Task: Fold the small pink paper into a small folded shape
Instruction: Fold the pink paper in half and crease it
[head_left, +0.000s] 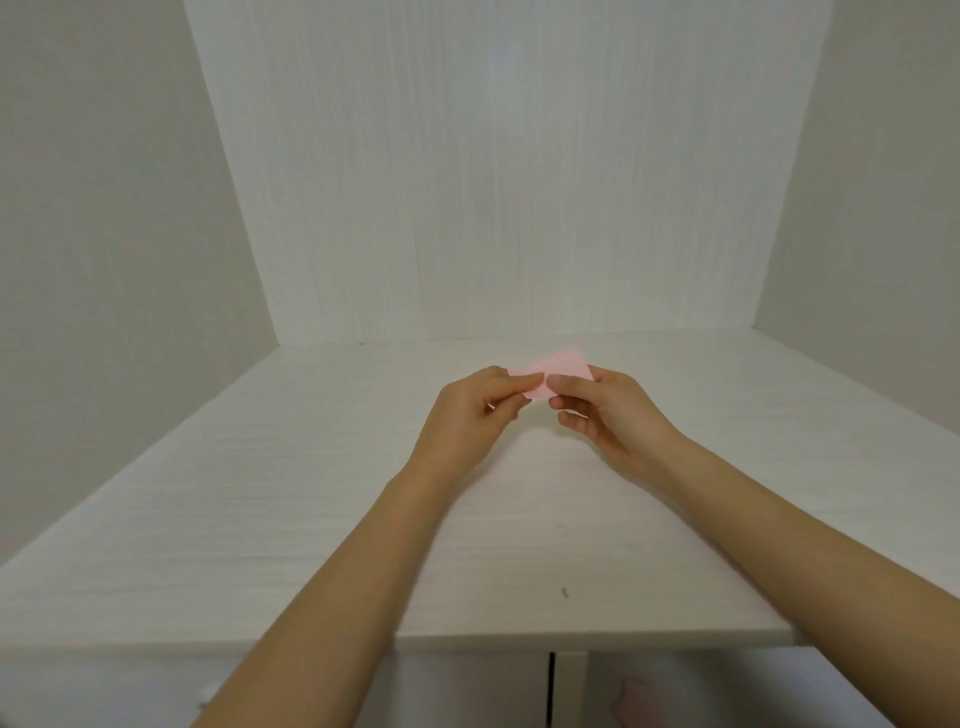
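A small pink paper (561, 366) is held in the air above the white table (260, 493), near its far middle. My left hand (475, 415) pinches the paper's left part between thumb and forefinger. My right hand (608, 410) pinches its right part the same way, thumb on top. The two thumbs nearly meet at the paper's near edge. Only the upper, far portion of the paper shows; my fingers hide the remainder, so its folds cannot be made out.
White walls close in the table at the back (519, 208) and on both sides. The table's front edge (571, 642) runs below my forearms, with cabinet doors underneath. A tiny dark speck (565, 593) lies on the tabletop.
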